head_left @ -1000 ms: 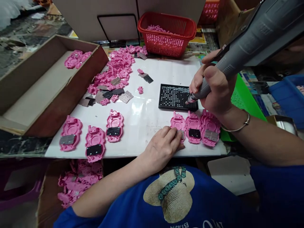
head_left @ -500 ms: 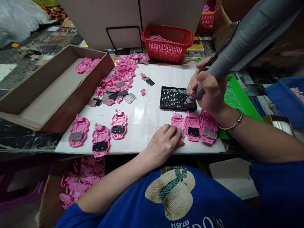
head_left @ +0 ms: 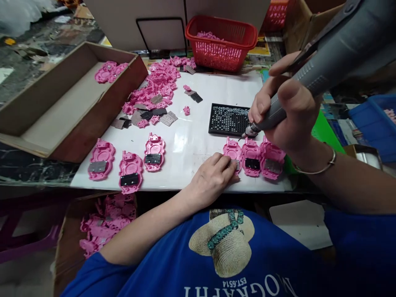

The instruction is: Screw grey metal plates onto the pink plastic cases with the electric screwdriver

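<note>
My right hand [head_left: 287, 103] is wrapped round a grey electric screwdriver [head_left: 328, 66], its tip pointing down and left just above the pink casings. Close behind the tip lies a black screw tray [head_left: 229, 119] with rows of small metal screws. My left hand [head_left: 213, 175] rests on the table, its fingers closed on the lower part of a pink plastic casing [head_left: 232, 149]. The fingers partly hide the grey plate on that casing. To its right lie a pink casing with a black plate [head_left: 252, 164] and further casings with a grey plate [head_left: 272, 166].
Three pink casings lie at the left, one of them a casing with a black plate [head_left: 130, 179]. Behind them is a pile of small pink parts [head_left: 157, 88]. A cardboard tray [head_left: 62, 103] stands far left, a red basket [head_left: 221, 53] at the back, a blue bin [head_left: 371, 128] at right.
The screwdriver tip has moved from over the screw tray towards me, to the tray's front edge near the casings. My left hand stays on the same casing. The view has tilted slightly.
</note>
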Motion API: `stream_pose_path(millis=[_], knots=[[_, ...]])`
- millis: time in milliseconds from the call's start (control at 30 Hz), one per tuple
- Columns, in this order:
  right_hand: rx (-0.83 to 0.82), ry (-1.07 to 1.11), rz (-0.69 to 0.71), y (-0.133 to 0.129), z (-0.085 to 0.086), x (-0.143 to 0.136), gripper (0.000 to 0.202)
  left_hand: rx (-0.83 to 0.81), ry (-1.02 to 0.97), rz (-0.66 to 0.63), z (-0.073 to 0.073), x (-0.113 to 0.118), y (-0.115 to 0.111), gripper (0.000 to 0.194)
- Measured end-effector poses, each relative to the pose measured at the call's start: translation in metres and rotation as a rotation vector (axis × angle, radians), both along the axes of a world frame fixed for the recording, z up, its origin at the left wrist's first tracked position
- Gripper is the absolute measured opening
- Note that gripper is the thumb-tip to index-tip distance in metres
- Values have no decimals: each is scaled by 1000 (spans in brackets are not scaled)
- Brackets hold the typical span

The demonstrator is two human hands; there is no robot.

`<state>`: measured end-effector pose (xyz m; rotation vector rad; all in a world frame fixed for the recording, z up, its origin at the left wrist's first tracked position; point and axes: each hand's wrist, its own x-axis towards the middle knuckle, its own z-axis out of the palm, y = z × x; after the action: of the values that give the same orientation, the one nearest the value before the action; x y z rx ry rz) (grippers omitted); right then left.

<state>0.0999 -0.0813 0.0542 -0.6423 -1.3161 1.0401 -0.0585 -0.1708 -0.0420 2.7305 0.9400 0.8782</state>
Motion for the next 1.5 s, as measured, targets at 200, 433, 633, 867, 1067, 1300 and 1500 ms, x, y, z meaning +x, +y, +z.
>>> stream_pose_path(millis=[200,433,633,867,1067,1300,1500], knots=[[-58,-31,27,-7,-12,1,28,-11,17,1,0,-1,0,28],[-24,-34,12,-3,-19,1,27,-8,8,-6,0,-1,0,29],[-36,-81,-29,-4,-21,0,32,-17,28,1,0,-1,-1,28],[-73,-115,-38,-5,-22,0,34,-18,28,-6,0,-1,-1,28],[-80,-161,3,-9,-26,-2,41,-9,43,-11,3,0,0,27],[-78,-85,26,1,-30,1,27,11,50,-12,3,1,1,26],[-62,-82,1,0,-29,0,37,14,62,0,-1,2,1,27]])
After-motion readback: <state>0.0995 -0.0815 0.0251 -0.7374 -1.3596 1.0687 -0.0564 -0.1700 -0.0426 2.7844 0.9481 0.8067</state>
